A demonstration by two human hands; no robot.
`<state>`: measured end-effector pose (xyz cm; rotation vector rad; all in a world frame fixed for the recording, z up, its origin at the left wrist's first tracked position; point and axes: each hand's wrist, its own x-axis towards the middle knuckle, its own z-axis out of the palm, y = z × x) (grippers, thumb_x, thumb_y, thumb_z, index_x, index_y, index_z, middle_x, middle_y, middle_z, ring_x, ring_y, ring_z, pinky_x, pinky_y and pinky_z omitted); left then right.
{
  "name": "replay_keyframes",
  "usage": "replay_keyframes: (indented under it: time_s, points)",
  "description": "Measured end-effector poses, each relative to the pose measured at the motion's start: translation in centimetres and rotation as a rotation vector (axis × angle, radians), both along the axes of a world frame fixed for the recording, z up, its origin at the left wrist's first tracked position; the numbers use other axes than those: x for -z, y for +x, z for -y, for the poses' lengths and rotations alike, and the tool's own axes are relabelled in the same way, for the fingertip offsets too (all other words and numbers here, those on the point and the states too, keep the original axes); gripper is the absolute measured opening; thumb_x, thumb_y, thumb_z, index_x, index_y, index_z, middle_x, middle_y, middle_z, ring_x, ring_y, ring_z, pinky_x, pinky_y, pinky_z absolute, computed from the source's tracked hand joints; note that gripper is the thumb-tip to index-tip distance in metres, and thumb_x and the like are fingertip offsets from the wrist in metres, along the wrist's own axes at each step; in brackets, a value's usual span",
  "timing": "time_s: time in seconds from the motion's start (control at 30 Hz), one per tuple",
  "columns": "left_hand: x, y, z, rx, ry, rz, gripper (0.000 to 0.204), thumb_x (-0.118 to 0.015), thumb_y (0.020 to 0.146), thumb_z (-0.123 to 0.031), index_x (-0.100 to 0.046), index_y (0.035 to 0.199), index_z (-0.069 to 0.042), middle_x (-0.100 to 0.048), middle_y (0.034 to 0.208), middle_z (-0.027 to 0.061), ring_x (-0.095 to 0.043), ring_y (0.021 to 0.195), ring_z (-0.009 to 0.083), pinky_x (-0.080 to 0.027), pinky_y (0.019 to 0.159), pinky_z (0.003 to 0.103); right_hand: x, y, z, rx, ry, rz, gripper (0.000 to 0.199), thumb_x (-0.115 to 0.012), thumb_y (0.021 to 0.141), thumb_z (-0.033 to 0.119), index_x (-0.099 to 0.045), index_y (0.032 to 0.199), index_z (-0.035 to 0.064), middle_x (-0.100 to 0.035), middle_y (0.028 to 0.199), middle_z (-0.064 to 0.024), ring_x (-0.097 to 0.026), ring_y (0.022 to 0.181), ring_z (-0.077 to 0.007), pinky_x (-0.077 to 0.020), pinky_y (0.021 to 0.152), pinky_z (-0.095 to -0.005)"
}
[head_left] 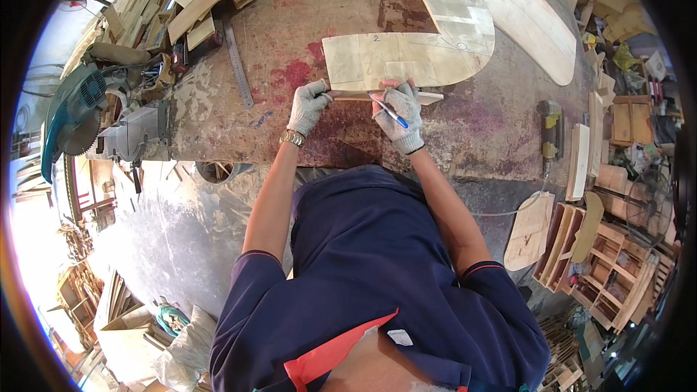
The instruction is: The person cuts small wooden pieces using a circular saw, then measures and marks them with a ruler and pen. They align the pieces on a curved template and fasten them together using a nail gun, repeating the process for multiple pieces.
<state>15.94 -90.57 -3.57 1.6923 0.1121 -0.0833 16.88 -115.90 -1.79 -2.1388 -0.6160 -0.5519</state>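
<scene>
My left hand [310, 107], in a pale knit glove, pinches the left end of a narrow wooden strip [431, 99]. That strip lies along the near edge of a flat, curved plywood piece [457, 40], which has pencil lines on its face. A blue-and-white pen [393, 112] is gripped in my gloved right hand [402, 120]. The right fingers also rest at the strip and the plywood's near edge, covering part of both. Where the pen's tip meets the wood is too small to make out.
A steel ruler [238, 65] lies left on the stained workbench [290, 7]. A teal miter saw [78, 116] stands at its left end, near stacked wood offcuts [203, 7]. Another long curved board [526, 22] lies far right, and an air tool [550, 131] sits near the right edge.
</scene>
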Motion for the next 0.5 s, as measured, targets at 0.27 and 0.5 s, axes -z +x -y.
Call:
replay_keyframes:
  time_s: [0.27,0.5]
  points:
    - [-0.23,0.62,0.06,-0.005,-0.011,0.028,0.025,-0.077,0.095,-0.008,-0.064,0.075,-0.001,-0.055,0.067,-0.0067,-0.047,0.061,0.0032,-0.039,0.056,0.026,0.17,0.69,-0.23,0.017,-0.022,0.010,0.016,-0.084,0.075,0.012,-0.075,0.088,0.0169,-0.073,0.105,-0.0083,-0.070,0.110,-0.0274,-0.0364,0.119,-0.0514]
    - [-0.23,0.82,-0.08,0.001,0.002,0.005,0.025,-0.077,0.095,-0.010,-0.065,0.076,-0.001,-0.057,0.067,-0.0052,-0.049,0.060,0.0037,-0.041,0.056,0.026,0.08,0.78,-0.23,0.021,-0.016,0.003,0.017,-0.085,0.072,0.014,-0.076,0.086,0.0181,-0.073,0.102,-0.0073,-0.069,0.111,-0.0258,-0.0361,0.119,-0.0514]
